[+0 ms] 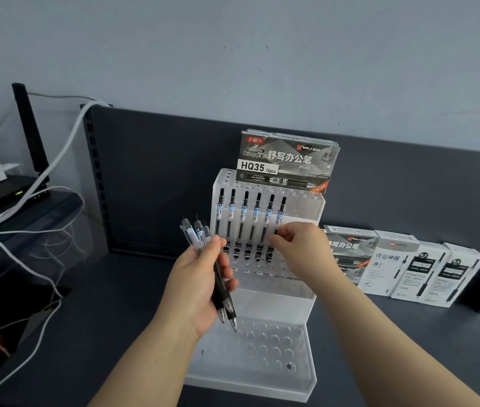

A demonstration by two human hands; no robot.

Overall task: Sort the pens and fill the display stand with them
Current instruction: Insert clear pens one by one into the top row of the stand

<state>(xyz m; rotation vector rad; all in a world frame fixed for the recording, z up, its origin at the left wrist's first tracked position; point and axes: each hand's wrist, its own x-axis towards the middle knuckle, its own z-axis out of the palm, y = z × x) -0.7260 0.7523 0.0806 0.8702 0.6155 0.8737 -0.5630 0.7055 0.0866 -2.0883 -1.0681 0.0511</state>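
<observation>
Centre frame: the stand point(262, 362) carries six pens point(244, 212) in its upper tier. The left hand point(200, 277) grips a spare bundle point(196, 235) just left; the right hand point(294, 248) pinches the sixth pen point(280, 212) low down. Pens judged light, stiff, smooth; take by rubber grip.

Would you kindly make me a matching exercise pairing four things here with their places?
Things:
1. bundle of clear, black-grip pens
2. rightmost upright black pen
3. dark grey HQ35 pen box
4. white cardboard pen boxes

Places:
A. atop the clear plastic display stand
B. gripped in the left hand
C. on the dark grey tabletop, right of the stand
D. in the stand's row, pinched by the right hand

Pairs: 1-B, 2-D, 3-A, 4-C
</observation>
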